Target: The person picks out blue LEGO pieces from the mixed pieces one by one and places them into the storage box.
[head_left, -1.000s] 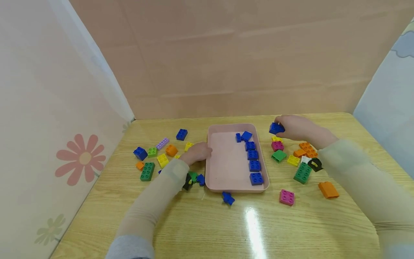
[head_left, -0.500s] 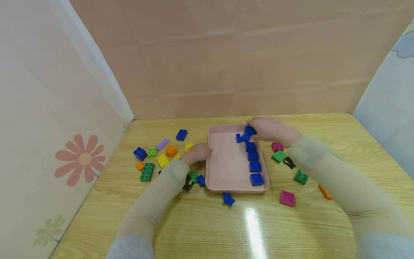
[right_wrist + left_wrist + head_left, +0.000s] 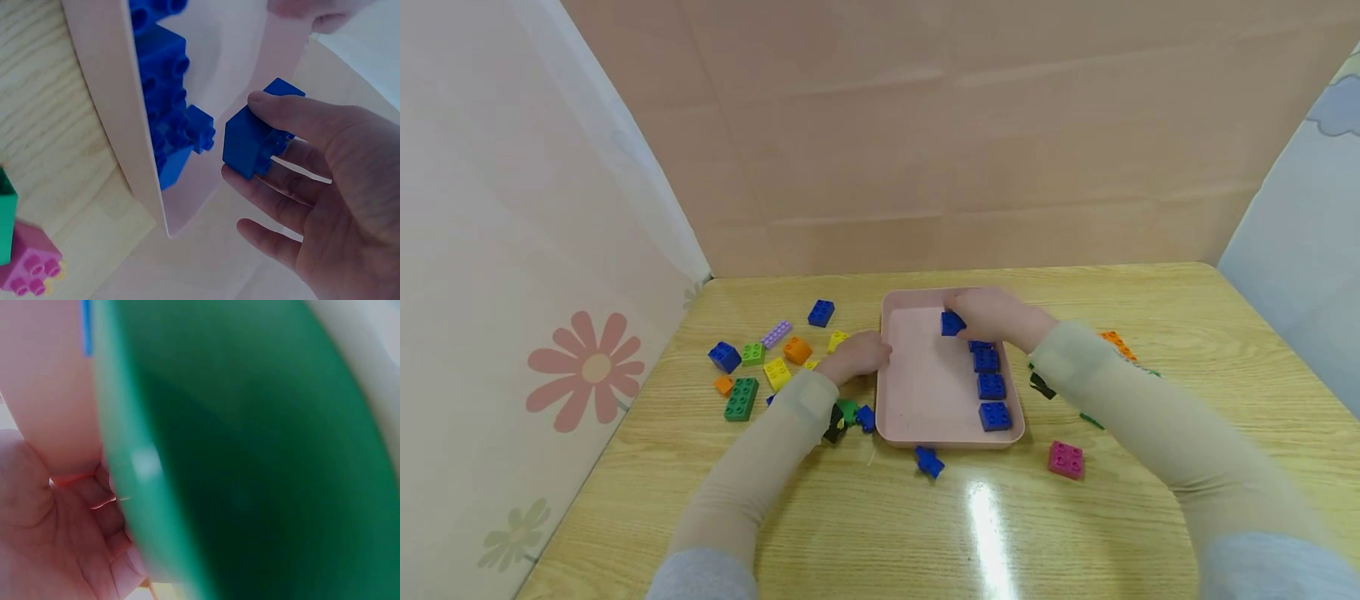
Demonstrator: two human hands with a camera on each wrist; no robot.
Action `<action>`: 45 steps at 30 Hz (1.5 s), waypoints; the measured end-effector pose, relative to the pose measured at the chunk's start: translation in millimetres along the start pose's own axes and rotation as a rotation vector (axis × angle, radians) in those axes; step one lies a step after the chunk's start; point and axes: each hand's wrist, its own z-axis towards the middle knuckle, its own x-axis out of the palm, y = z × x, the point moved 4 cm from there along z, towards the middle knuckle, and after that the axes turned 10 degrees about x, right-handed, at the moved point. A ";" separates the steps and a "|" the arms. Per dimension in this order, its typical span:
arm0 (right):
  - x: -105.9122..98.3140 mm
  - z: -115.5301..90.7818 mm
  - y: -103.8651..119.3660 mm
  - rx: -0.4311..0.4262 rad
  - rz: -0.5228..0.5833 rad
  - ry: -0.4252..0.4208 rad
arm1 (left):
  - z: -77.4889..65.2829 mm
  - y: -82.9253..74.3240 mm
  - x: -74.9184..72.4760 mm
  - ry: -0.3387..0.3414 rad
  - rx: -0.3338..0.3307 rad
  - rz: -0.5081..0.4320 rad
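Over the far part of the pink tray (image 3: 925,400), my right hand (image 3: 1000,315) pinches a blue brick (image 3: 952,323). The right wrist view shows thumb and fingers on opposite sides of this brick (image 3: 247,140), raised inside the tray wall with its studs toward the palm. Several blue bricks (image 3: 991,386) line the tray's right side, a small blue brick (image 3: 201,128) beside them. At the tray's left rim, my left hand (image 3: 861,353) holds the edge with curled fingers. In the left wrist view, a blurred green surface (image 3: 262,450) hides much of that hand (image 3: 62,544).
Left of the tray lie loose bricks, among them a green one (image 3: 742,399) and two blue ones (image 3: 822,312). A blue star-like piece (image 3: 929,461) lies before the tray. At right are a magenta brick (image 3: 1066,459) and others partly under my sleeve (image 3: 1120,392).
My right hand has carried the blue brick leftward from above the bricks at right, over the tray's right rim and into the tray area. My left hand has stayed at the rim.
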 end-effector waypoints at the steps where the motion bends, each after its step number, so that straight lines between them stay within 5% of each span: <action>1: 2.4 0.6 2.2 -0.015 -0.013 -0.007 | 0.6 0.5 0.3 0.000 -0.002 -0.002; 7: 14.7 3.7 13.3 -0.083 -0.079 -0.023 | 0.4 0.1 -0.6 -0.007 0.005 0.004; 18: 30.6 9.4 17.1 -0.054 -0.094 0.046 | 1.0 1.0 -0.7 0.002 0.011 0.005; 27: 15.1 2.6 5.9 -0.031 0.024 0.020 | 3.0 0.1 -0.1 0.019 0.005 0.015; 37: -0.5 -37.4 -42.6 0.255 0.252 -0.078 | 2.3 -2.3 -0.7 0.018 0.011 0.017; 45: 31.3 -55.1 -59.3 0.368 0.498 0.125 | 0.3 -0.8 -3.1 0.018 0.013 0.020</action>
